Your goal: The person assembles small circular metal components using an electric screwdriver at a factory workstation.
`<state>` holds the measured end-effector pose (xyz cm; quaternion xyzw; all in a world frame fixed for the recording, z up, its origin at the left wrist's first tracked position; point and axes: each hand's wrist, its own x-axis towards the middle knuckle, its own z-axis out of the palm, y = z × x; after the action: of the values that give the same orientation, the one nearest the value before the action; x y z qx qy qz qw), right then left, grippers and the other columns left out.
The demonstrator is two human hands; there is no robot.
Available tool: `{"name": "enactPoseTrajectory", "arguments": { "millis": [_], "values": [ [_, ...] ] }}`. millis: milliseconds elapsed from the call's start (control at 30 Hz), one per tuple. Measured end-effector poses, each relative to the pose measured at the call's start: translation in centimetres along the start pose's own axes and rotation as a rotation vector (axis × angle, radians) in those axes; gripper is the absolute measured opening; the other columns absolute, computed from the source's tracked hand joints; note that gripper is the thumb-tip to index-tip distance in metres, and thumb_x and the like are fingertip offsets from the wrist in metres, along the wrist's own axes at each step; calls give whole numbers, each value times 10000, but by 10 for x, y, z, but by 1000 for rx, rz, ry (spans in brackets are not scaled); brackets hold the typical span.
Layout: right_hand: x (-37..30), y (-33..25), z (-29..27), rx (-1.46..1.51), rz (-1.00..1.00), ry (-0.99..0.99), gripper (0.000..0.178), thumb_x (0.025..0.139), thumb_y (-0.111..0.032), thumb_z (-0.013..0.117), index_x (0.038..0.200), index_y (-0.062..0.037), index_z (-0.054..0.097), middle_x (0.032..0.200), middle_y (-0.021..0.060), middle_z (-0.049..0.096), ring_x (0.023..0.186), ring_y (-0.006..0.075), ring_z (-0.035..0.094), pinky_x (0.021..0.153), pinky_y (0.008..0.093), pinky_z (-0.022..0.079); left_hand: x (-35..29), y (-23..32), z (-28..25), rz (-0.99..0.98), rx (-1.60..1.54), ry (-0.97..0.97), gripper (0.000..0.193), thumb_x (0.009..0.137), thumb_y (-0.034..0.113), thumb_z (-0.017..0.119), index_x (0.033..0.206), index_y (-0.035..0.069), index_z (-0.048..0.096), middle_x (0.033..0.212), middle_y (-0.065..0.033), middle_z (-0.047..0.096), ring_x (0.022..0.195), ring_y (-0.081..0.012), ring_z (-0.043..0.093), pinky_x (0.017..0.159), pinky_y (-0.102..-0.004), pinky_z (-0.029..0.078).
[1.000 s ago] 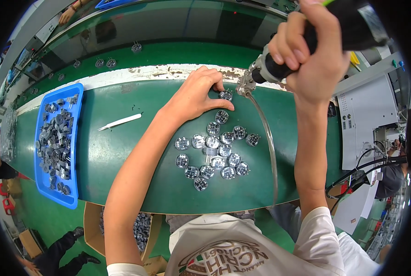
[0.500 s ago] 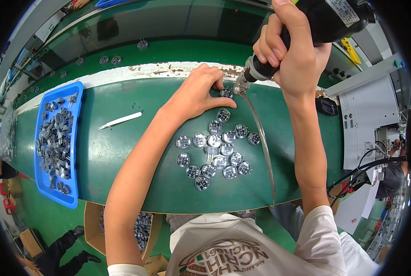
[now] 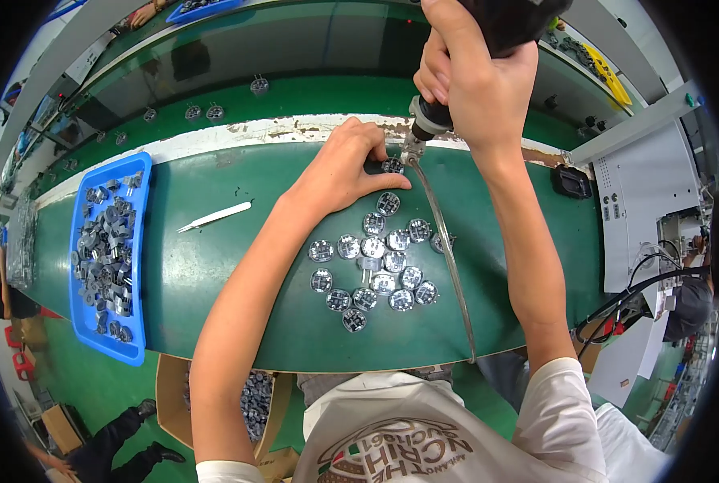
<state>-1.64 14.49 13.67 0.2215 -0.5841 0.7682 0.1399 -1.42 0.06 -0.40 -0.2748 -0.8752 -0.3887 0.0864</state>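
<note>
My left hand pinches a small round module with a circuit board in its top, held on the table near its far edge. My right hand is wrapped around a black electric screwdriver with a metal nose. The nose points down just right of the module; whether they touch I cannot tell. From the nose a clear hose runs across the table to its near edge. Several similar round modules stand in a loose cluster in front of my hands; one grey one lies on its side.
A blue tray full of grey parts stands at the left, with white tweezers to its right. Beyond the pale ledge, modules sit on a green belt. A cardboard box of parts is below the table. A grey metal machine stands right.
My right hand and the screwdriver have shifted left, bringing the nose closer to the module. My left hand keeps its pinch. The whole view has shifted slightly.
</note>
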Motion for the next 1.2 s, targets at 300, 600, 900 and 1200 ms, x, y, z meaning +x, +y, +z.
{"name": "enactPoseTrajectory", "arguments": {
  "millis": [300,600,900,1200],
  "values": [
    [-26,-76,16,-49,-11,243,207,1021,-196,562,899,-46,489,463,8,384,337,88,361,371,259,349,-11,10,-23,68,76,-123,456,741,312,904,1023,38,673,1031,-114,657,1043,-318,580,953,-427,478],
    [-3,-51,-25,-47,-251,-5,116,991,-134,607,950,-26,588,482,-6,388,369,82,362,394,266,346,20,-57,-67,-415,589,499,454,824,346,836,1132,48,687,1081,-152,663,1020,-347,657,869,-472,541],
    [1,-43,-25,-90,-311,-34,117,978,-122,622,911,-38,577,479,-4,414,361,79,355,394,263,356,39,-84,-62,-330,413,391,360,824,267,813,1090,34,746,1050,-144,750,1004,-334,696,885,-434,534],
    [-2,-43,-23,3,-238,-26,132,1002,-140,561,982,-11,574,477,8,382,352,98,340,390,276,344,11,14,-8,75,-98,-70,335,779,219,877,1045,57,753,1066,-85,737,1090,-278,612,993,-407,488]
  ]
}}
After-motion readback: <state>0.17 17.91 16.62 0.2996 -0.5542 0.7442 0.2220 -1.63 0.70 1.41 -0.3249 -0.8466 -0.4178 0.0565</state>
